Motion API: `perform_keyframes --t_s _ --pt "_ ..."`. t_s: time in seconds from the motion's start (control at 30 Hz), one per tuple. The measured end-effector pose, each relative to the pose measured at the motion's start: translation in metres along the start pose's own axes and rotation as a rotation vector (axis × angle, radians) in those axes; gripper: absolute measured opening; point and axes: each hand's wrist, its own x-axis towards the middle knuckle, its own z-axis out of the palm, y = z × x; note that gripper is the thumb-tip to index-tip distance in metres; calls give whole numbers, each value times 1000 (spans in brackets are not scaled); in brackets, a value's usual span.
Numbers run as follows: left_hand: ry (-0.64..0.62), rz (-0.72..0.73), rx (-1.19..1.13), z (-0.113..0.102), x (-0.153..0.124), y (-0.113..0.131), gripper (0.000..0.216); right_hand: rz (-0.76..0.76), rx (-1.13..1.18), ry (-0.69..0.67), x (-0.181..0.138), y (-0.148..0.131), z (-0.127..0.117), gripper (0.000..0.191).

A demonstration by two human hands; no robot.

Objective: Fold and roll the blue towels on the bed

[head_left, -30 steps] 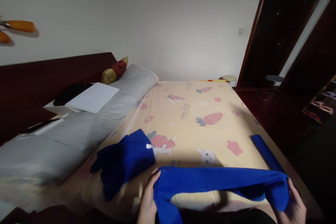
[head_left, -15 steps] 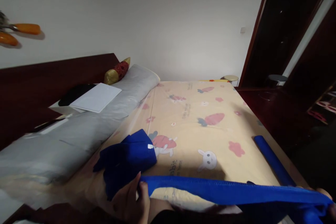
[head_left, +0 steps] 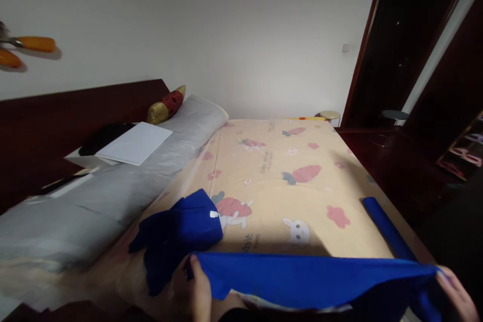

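A length of blue cloth [head_left: 302,277] is stretched across the bottom of the view, above the near part of the bed. My left hand [head_left: 199,287] pinches its left corner between thumb and fingers. At the far right, my right hand [head_left: 457,289] grips the opposite end. The cloth's lower part hangs in shadow, so its full shape is hidden. Left of it lies a folded blue garment [head_left: 188,226] with a small white tag, close to my left hand. A rolled blue piece of fabric [head_left: 388,226] rests along the bed's right side, just behind the held cloth.
The bed has a cream sheet [head_left: 279,156] printed with rabbits and carrots. Along the dark headboard [head_left: 75,110] lies a grey bolster [head_left: 151,181] with a white flat sheet [head_left: 136,143] on it. A red-gold cushion [head_left: 168,104] and two stools [head_left: 330,114] stand farther back.
The cloth's top edge is pulled straighter and more of its face shows. My right hand has shifted left and slightly up, into fuller view. My left hand has moved slightly left.
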Motion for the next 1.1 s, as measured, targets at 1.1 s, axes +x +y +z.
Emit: perform_keyframes --t_s 1.1 --pt "-971 817 411 76 108 33 23 -431 -814 -401 151 15 61 16"
